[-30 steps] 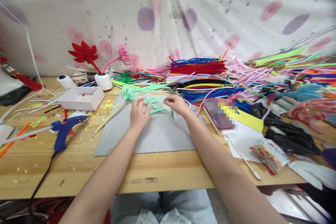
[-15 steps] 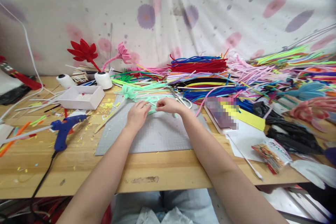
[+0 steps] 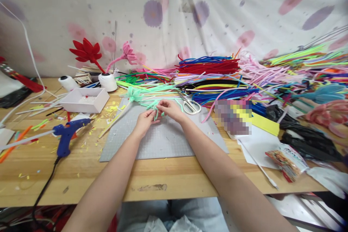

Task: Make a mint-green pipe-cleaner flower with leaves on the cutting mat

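Over the grey cutting mat [image 3: 163, 141], my left hand [image 3: 145, 121] and my right hand [image 3: 170, 110] meet, fingertips pinched together. Between them is a mint-green pipe cleaner [image 3: 156, 114], bent and partly hidden by the fingers. Other mint-green pipe cleaner pieces lie on the mat just behind my hands. A mint-green pipe cleaner flower [image 3: 134, 94] on a pale yellow stem rests at the mat's far left corner. Scissors [image 3: 191, 106] with white handles lie to the right of my right hand.
A blue glue gun [image 3: 65, 137] and a white box [image 3: 85, 100] of small beads stand left. Piles of coloured pipe cleaners [image 3: 209, 66] line the back. Red [image 3: 86, 51] and pink flowers [image 3: 128, 53] rise behind the box. A snack packet [image 3: 286, 161] lies right.
My hands have drawn nearer together and slightly toward me, and the bent mint-green pipe cleaner now shows between the fingers. The scissors, partly covered before, are in fuller view.
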`<state>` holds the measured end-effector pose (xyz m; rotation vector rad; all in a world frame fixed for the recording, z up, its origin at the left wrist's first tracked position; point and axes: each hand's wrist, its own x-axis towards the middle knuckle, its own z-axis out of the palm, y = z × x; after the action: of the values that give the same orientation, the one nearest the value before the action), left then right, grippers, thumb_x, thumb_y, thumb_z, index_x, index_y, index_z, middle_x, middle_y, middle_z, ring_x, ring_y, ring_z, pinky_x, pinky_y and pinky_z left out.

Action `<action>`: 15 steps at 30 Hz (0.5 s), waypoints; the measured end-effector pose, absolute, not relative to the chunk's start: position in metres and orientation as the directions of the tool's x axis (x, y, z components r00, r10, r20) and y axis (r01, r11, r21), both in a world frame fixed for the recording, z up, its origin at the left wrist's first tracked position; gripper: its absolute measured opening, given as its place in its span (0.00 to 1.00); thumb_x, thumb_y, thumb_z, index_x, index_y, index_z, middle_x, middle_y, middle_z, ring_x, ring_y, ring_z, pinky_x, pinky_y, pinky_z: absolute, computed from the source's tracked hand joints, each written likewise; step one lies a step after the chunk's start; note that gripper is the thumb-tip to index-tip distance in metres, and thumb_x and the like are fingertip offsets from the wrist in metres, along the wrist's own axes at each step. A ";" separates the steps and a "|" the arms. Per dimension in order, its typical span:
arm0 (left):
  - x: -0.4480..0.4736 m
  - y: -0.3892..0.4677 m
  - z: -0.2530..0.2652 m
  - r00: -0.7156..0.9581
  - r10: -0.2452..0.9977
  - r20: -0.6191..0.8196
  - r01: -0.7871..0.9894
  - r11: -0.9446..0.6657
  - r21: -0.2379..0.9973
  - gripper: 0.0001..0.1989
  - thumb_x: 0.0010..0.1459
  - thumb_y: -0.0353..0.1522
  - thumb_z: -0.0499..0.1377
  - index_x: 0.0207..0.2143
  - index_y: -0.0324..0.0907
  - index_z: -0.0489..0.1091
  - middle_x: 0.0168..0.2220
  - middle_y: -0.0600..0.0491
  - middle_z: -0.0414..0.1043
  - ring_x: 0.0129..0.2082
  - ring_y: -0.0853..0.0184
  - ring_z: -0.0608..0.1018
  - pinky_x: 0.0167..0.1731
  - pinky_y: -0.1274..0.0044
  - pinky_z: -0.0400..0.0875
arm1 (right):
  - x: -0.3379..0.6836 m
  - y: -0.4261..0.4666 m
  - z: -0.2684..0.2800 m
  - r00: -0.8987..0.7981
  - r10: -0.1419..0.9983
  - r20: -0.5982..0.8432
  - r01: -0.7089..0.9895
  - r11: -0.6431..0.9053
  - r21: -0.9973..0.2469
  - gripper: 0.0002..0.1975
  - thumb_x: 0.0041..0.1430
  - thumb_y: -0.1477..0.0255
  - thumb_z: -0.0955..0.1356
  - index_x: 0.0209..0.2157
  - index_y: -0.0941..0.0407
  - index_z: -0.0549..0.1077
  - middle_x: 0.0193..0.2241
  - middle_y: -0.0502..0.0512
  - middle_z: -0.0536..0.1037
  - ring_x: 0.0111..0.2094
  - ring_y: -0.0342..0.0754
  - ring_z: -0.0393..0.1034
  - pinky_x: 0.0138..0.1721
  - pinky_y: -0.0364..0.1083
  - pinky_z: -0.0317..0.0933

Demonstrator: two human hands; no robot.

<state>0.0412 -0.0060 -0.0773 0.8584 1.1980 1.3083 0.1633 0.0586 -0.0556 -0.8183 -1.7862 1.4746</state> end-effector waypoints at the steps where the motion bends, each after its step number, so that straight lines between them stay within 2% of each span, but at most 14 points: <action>1: 0.041 -0.006 -0.078 -0.129 0.980 -0.153 -0.244 0.118 0.963 0.13 0.46 0.36 0.60 0.32 0.35 0.71 0.31 0.50 0.74 0.29 0.68 0.76 0.32 0.73 0.73 | 0.163 0.058 -0.056 -0.592 0.800 0.099 0.049 0.158 -0.986 0.13 0.46 0.62 0.66 0.24 0.58 0.63 0.18 0.46 0.68 0.20 0.38 0.61 0.20 0.38 0.52; 7: 0.041 -0.006 -0.079 -0.060 0.990 -0.125 -0.220 0.109 0.969 0.15 0.43 0.37 0.62 0.31 0.35 0.71 0.31 0.50 0.74 0.31 0.66 0.76 0.34 0.72 0.73 | 0.163 0.059 -0.065 -0.608 0.790 0.080 0.022 0.117 -0.993 0.15 0.42 0.61 0.69 0.24 0.57 0.63 0.17 0.45 0.69 0.20 0.38 0.61 0.22 0.39 0.56; 11: 0.041 -0.007 -0.078 0.031 0.996 -0.082 -0.239 0.087 0.967 0.16 0.40 0.35 0.64 0.32 0.36 0.71 0.34 0.50 0.73 0.34 0.66 0.76 0.36 0.71 0.72 | 0.163 0.063 -0.072 -0.597 0.798 0.083 -0.022 0.087 -0.996 0.17 0.42 0.60 0.69 0.23 0.57 0.61 0.18 0.46 0.70 0.20 0.39 0.63 0.24 0.40 0.58; 15: 0.041 -0.006 -0.080 0.045 0.994 -0.100 -0.234 0.108 0.966 0.14 0.40 0.32 0.64 0.32 0.36 0.70 0.34 0.51 0.73 0.32 0.67 0.76 0.36 0.71 0.71 | 0.164 0.062 -0.072 -0.604 0.794 0.064 -0.048 0.043 -0.998 0.18 0.40 0.60 0.70 0.22 0.57 0.60 0.18 0.46 0.71 0.20 0.38 0.63 0.24 0.40 0.58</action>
<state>0.0409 -0.0061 -0.0796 0.9737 1.0574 1.2123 0.1637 0.0618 -0.0721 -0.7609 -1.6678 1.6356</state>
